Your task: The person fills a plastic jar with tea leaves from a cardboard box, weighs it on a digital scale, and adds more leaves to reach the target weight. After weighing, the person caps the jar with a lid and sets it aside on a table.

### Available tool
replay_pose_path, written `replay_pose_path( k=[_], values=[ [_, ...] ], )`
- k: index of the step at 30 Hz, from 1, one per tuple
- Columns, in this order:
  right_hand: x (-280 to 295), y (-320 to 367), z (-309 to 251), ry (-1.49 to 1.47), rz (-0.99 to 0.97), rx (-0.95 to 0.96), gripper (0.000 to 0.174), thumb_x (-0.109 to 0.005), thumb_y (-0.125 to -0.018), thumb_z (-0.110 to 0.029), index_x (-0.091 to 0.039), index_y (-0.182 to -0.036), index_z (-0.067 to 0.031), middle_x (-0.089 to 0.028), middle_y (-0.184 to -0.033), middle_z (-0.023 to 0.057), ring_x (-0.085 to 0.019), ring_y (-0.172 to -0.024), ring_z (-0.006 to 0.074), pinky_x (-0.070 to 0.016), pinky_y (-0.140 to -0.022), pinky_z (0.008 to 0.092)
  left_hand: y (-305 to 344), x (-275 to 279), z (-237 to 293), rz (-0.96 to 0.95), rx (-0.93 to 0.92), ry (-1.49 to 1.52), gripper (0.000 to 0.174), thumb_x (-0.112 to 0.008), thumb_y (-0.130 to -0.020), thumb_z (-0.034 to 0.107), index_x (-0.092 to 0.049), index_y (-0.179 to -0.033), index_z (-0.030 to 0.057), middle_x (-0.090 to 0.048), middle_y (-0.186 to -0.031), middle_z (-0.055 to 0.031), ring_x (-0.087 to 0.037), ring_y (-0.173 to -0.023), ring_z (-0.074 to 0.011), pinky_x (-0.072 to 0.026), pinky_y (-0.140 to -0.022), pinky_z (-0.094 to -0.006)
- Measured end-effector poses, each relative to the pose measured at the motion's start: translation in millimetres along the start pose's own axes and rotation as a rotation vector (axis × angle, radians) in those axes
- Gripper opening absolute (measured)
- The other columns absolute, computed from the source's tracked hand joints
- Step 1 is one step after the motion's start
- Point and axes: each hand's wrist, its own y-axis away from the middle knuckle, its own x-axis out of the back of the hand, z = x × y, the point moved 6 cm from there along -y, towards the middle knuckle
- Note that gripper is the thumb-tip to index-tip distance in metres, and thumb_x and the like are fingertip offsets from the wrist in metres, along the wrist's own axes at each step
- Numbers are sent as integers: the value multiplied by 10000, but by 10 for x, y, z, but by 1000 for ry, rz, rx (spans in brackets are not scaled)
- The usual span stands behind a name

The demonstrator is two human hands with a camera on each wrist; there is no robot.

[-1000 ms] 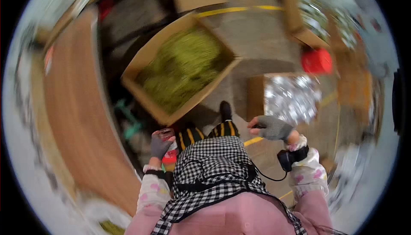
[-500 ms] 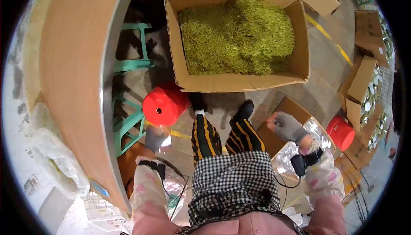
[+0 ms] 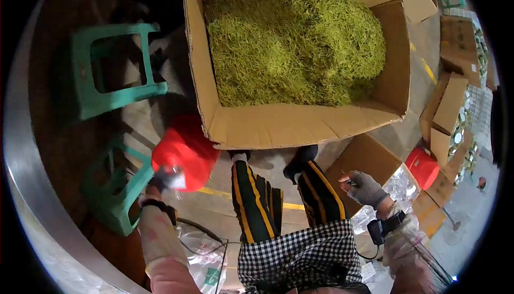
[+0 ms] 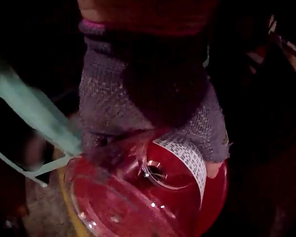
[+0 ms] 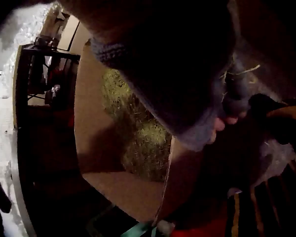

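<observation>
My left hand (image 3: 162, 178), in a grey fingerless glove, grips a clear plastic jar (image 4: 119, 200) with a white printed label (image 4: 187, 160). Beneath the jar is a red plastic stool (image 3: 188, 147), its centre hole showing through the clear plastic. My gloved right hand (image 3: 366, 189) has curled fingers and is raised near a carton of clear packaging. Thin dried plant strands (image 5: 244, 71) poke out at its fingers. Ahead, a large cardboard box (image 3: 300, 128) holds a heap of dried yellow-green plant strands (image 3: 300, 47).
Two green plastic stools (image 3: 120, 101) stand at left, beside the metal table edge (image 3: 24, 187). A carton of clear packaging (image 3: 369, 160) is at my right. Beyond it are a red bucket-shaped stool (image 3: 423, 166) and cartons of filled jars (image 3: 450, 106). A plastic bag (image 3: 206, 256) lies behind my left arm.
My view has turned from the table toward the large box, which now appears nearer. My left hand has moved left with the jar, over the red stool. My right hand stays raised with curled fingers.
</observation>
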Motion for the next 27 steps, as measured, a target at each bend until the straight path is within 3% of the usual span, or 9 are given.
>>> replay_pose_path(
  k=[3, 5, 8, 15, 19, 20, 21, 23, 27],
  values=[
    [90, -48, -210, 26, 10, 59, 266, -679, -957, -247, -714, -1126, -45, -716, -1071, 189, -708, -987, 331, -551, -848, 395, 116, 9, -204, 244, -321, -343, 428, -785, -875, 371, -654, -1155, 75, -680, -1033, -72, -640, -1028, -245, -451, -986, -505],
    [119, -77, -295, 71, 9, 107, 261, -681, -955, -251, -714, -1122, -52, -718, -1050, 183, -710, -966, 330, -552, -836, 397, 135, 123, 17, 487, -450, -174, 282, -815, -845, 320, -765, -974, 75, -664, -777, -80, -669, -852, -240, -528, -899, -427],
    [127, -277, 194, -9, 90, 107, 238, -702, -944, -222, -708, -1104, -46, -725, -985, 158, -716, -884, 303, -555, -787, 375, -125, 184, 86, 34, -187, 603, 242, -770, -905, 276, -745, -1031, 71, -702, -997, -65, -679, -908, -183, -540, -871, -375],
    [-20, -358, -429, 20, 53, 132, 199, -711, -939, -196, -718, -1063, -40, -727, -1002, 164, -714, -931, 293, -552, -808, 378, -12, -257, -1384, -102, 73, -135, 231, -792, -890, 291, -710, -951, 84, -679, -869, -10, -650, -800, -122, -512, -677, -319],
    [-102, -367, -483, 44, 49, 164, 209, -713, -944, -209, -717, -1069, -42, -725, -996, 165, -708, -962, 296, -549, -833, 382, 775, -1119, -643, -299, 235, 383, 285, -832, -863, 343, -694, -946, 108, -673, -796, 30, -628, -688, -93, -510, -576, -292],
    [-111, -356, -505, 52, 46, 201, 221, -711, -945, -217, -713, -1082, -44, -723, -999, 166, -707, -969, 301, -548, -838, 380, 795, -1432, -885, -402, 111, 518, 322, -841, -850, 372, -706, -996, 119, -674, -802, 32, -639, -680, -113, -519, -582, -304],
    [-100, -360, -533, 61, 46, 237, 232, -708, -946, -225, -709, -1094, -46, -720, -1002, 168, -706, -976, 306, -547, -844, 378, 1062, -1616, -873, -404, 307, 723, 342, -819, -865, 405, -702, -1038, 133, -679, -837, 30, -658, -724, -128, -529, -614, -325],
    [-54, -382, -566, 56, 54, 236, 244, -703, -947, -233, -706, -1106, -47, -720, -1014, 170, -706, -977, 311, -548, -845, 378, 1176, -2002, -1391, -517, 338, 551, 371, -761, -906, 407, -674, -1142, 135, -676, -897, 12, -659, -797, -124, -517, -609, -343],
    [-80, -452, -487, 2, 0, 154, 275, -676, -958, -260, -699, -1136, -53, -718, -1062, 177, -704, -990, 330, -553, -851, 392, 1475, -2241, -1255, -493, 381, 489, 390, -760, -911, 391, -654, -1177, 127, -666, -955, -4, -655, -839, -141, -518, -651, -352]
  ],
)
